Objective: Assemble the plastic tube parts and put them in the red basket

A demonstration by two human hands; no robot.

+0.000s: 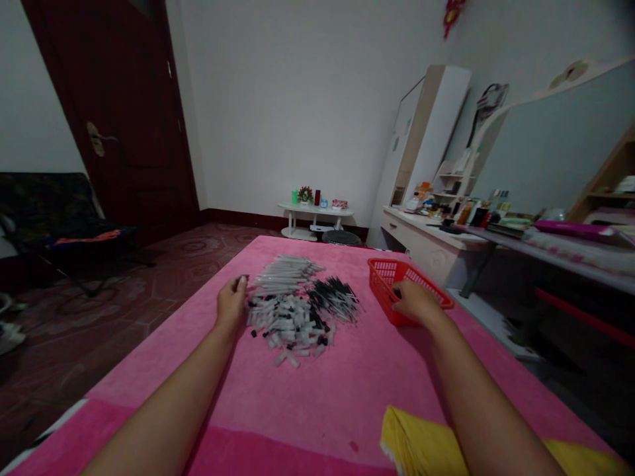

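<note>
My left hand point(232, 301) is at the left edge of the piles with its fingers curled together. A small dark tip shows at its fingertips, too small to name. Beside it lie a stack of pale pen barrels point(288, 272) and a heap of clear pen caps with small black plugs point(292, 320). To their right is a pile of thin black-and-clear pen refills point(335, 299). My right hand point(417, 303) is at the near-left corner of a red plastic basket point(384, 281), its fingers bent around the rim; the contact is partly hidden by the hand.
A pink cloth point(297, 403) covers the table. A folded yellow cloth point(421, 443) lies at the near right, under my right forearm. Beyond the table stand a low white shelf point(317, 209) and a dark round stool point(341, 237). A cluttered dresser point(436, 228) is on the right.
</note>
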